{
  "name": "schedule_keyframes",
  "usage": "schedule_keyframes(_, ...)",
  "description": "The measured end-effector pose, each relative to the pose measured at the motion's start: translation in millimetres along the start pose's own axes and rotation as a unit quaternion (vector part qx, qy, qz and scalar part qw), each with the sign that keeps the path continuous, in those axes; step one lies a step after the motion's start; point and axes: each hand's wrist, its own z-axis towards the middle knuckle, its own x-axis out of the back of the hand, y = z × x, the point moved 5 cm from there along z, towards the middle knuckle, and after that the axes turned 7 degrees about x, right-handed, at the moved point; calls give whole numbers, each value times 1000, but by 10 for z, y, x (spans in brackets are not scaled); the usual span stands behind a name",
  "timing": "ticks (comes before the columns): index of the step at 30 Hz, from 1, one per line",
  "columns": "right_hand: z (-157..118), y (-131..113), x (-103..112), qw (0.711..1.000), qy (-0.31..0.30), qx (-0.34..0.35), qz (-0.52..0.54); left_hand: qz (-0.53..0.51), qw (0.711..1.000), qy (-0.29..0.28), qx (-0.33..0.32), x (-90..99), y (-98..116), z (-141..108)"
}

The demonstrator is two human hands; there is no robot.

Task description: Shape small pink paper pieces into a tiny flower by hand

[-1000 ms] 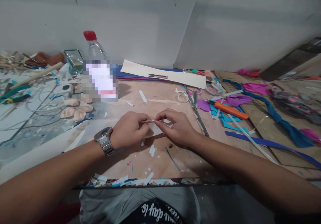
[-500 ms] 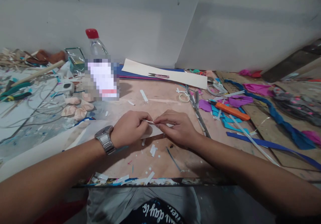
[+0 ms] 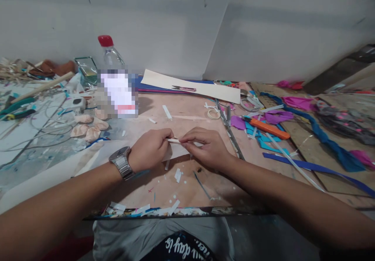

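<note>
A long white paper sheet lies low over the table and stretches out to the left under my left forearm. Its far edge is turned up into a narrow fold between the two hands. My left hand, with a metal watch at the wrist, is closed on this edge, thumb and fingers pinching it. My right hand pinches the same fold a little to the right, fingertips together. Part of the sheet is hidden beneath both hands.
Behind the hands stand a red-capped bottle and thread snips on a cream strip. An orange utility knife lies at right among fabric scraps. Green-handled pliers are at left. Paper bits litter the table's front edge.
My left fingers have shifted slightly left along the edge, and more of the folded strip shows between the hands. The right hand stays nearly in place, still pinching.
</note>
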Motion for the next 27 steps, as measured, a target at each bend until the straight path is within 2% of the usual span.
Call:
schedule_keyframes(10,5,19,27,1000,14,-14,3,30,999,21,0,16,-32,20)
schedule_keyframes(18,10,33,53,999,33,-14,3,84,995,36,31,34,-153,71)
schedule_keyframes(20,8,43,58,999,33,-20,-1,68,997,38,17,32,-132,62)
schedule_keyframes(24,9,32,54,999,30,-8,-11,5,997,46,-59,41,16,9)
schedule_keyframes(27,12,-7,34,999,19,20,-20,-18,997,22,-75,22,93,-25)
